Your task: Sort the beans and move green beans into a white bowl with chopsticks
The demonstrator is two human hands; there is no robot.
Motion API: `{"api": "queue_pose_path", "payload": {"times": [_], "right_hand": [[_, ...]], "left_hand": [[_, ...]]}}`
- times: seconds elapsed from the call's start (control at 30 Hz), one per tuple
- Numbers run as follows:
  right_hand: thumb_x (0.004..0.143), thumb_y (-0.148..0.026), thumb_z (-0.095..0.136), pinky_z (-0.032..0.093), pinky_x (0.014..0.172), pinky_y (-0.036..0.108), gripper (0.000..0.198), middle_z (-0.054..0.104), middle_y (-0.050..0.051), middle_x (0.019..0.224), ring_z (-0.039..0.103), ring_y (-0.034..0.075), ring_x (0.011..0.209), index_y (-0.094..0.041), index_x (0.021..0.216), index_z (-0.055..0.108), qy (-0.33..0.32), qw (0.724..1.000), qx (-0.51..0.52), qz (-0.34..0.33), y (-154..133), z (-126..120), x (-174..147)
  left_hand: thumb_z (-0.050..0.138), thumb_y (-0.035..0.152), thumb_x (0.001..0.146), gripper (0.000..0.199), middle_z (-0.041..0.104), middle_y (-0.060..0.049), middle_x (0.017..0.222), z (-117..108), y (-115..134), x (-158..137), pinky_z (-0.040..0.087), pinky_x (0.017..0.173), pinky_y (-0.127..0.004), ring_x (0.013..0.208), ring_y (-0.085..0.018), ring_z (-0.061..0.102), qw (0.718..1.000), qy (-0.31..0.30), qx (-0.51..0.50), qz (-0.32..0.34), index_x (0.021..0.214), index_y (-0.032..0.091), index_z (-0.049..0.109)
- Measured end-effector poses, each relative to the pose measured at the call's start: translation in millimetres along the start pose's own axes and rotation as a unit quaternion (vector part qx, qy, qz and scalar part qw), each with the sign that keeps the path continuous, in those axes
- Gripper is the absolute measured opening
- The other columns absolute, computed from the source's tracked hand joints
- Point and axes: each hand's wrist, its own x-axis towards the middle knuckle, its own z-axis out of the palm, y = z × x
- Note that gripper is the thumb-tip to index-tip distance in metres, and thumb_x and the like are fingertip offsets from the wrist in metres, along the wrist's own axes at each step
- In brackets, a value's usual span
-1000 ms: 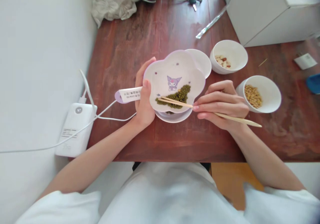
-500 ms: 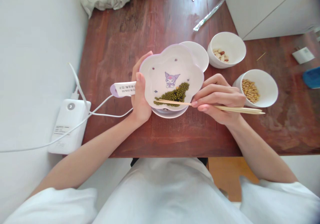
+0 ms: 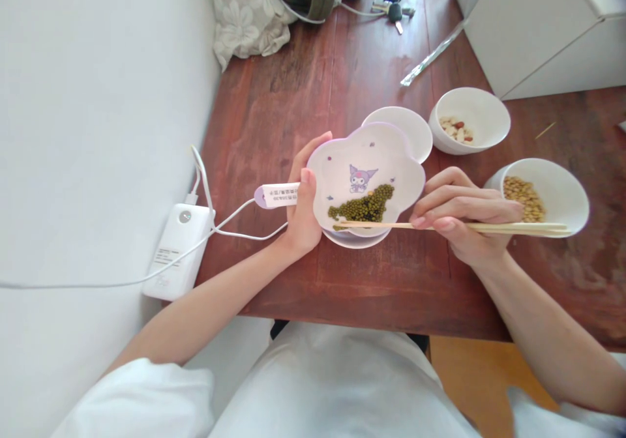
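Currently, left fingers [image 3: 306, 193] clasp one flower-shaped dish [image 3: 340, 164] and right fingers [image 3: 457, 203] pinch two chopsticks [image 3: 533, 228].

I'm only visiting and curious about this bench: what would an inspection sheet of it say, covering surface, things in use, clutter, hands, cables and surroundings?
Surface: reddish-brown wooden table, with a thin sliver on the right.
Things in use: flower-shaped dish with green beans toward its near side; chopsticks; nut bowl and yellow-bean bowl to the right; white bowl partly hidden behind the dish.
Clutter: keys, shiny wrapper strip, patterned cloth.
Hands: left hand grips the dish near its handle; right hand holds the chopsticks, tips over the dish.
Cables: white cable crosses over the power bank.
Surroundings: white wall left, white box far right.
Other people: nothing seen.
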Motion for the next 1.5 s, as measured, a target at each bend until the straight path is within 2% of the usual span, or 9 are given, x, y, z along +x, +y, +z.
{"api": "queue_pose_path", "payload": {"times": [0.2,0.33,0.4,0.7,0.8,0.9,1.03,1.27,1.5], "right_hand": [[0.106,-0.054,0.068,0.054,0.071,0.052,0.034,0.077,0.000,0.067,0.068,0.026,0.063,-0.036,0.081,0.082,0.097,0.995,-0.019,0.030,4,-4,-4],[0.101,-0.044,0.079,0.055,0.072,0.049,0.012,0.085,0.001,0.086,0.072,0.026,0.074,-0.036,0.105,0.087,0.038,0.996,-0.076,-0.031,-2,-2,-3],[0.099,-0.037,0.083,0.055,0.071,0.047,0.012,0.087,0.001,0.090,0.073,0.026,0.078,-0.036,0.111,0.087,-0.001,0.995,-0.089,-0.049,-6,0,-1],[0.102,-0.028,0.078,0.055,0.068,0.046,0.011,0.086,0.001,0.086,0.072,0.024,0.072,-0.033,0.101,0.087,-0.015,0.999,-0.018,-0.032,-7,4,1],[0.103,-0.032,0.077,0.053,0.067,0.045,0.014,0.084,0.001,0.081,0.070,0.022,0.067,-0.031,0.094,0.088,0.018,0.999,0.031,-0.003,-2,3,-2],[0.104,-0.035,0.075,0.051,0.067,0.043,0.020,0.081,-0.001,0.074,0.066,0.020,0.059,-0.030,0.089,0.088,0.094,0.993,0.077,0.012,2,5,-2],[0.103,-0.036,0.078,0.050,0.069,0.043,0.015,0.083,-0.001,0.077,0.067,0.020,0.062,-0.032,0.095,0.090,0.144,0.989,0.037,-0.015,6,8,0],[0.100,-0.037,0.083,0.054,0.071,0.042,0.016,0.087,0.002,0.094,0.071,0.022,0.077,-0.033,0.114,0.088,0.036,0.997,-0.043,-0.052,3,5,-3],[0.100,-0.035,0.083,0.057,0.073,0.043,0.010,0.087,0.001,0.094,0.073,0.022,0.079,-0.034,0.108,0.088,-0.012,0.998,-0.040,-0.045,-2,7,-3]], "left_hand": [[0.050,0.058,0.113,0.040,0.072,0.000,0.152,0,2,-1,0.053,0.126,-0.050,0.153,-0.030,0.061,1.000,0.002,0.002,0.009,0.140,0.041,0.074],[0.050,0.059,0.113,0.042,0.070,-0.001,0.155,0,-1,-1,0.052,0.126,-0.047,0.152,-0.030,0.059,1.000,0.012,0.009,0.010,0.140,0.037,0.074],[0.051,0.062,0.112,0.043,0.071,-0.002,0.152,0,-2,-1,0.053,0.125,-0.045,0.149,-0.029,0.062,1.000,0.017,0.011,0.012,0.139,0.038,0.074],[0.053,0.059,0.112,0.044,0.076,-0.003,0.146,-1,-4,2,0.055,0.115,-0.042,0.136,-0.028,0.069,0.999,0.018,0.005,0.043,0.139,0.032,0.075],[0.051,0.060,0.113,0.047,0.079,-0.005,0.141,1,-3,2,0.057,0.113,-0.042,0.129,-0.027,0.072,0.999,0.020,-0.009,0.044,0.141,0.031,0.074],[0.053,0.063,0.111,0.046,0.077,-0.003,0.146,2,-2,1,0.056,0.117,-0.046,0.141,-0.030,0.067,0.999,0.043,0.010,0.023,0.139,0.033,0.075],[0.055,0.064,0.110,0.042,0.076,0.001,0.148,0,-2,1,0.053,0.124,-0.042,0.145,-0.028,0.064,0.999,0.043,0.010,0.014,0.136,0.040,0.077],[0.055,0.059,0.113,0.040,0.075,0.000,0.147,0,-6,3,0.050,0.124,-0.038,0.141,-0.023,0.067,0.999,0.023,-0.021,0.039,0.139,0.037,0.076],[0.055,0.060,0.112,0.044,0.075,-0.004,0.142,5,-8,6,0.051,0.120,-0.037,0.134,-0.025,0.068,0.997,0.033,-0.028,0.065,0.137,0.032,0.078]]}}
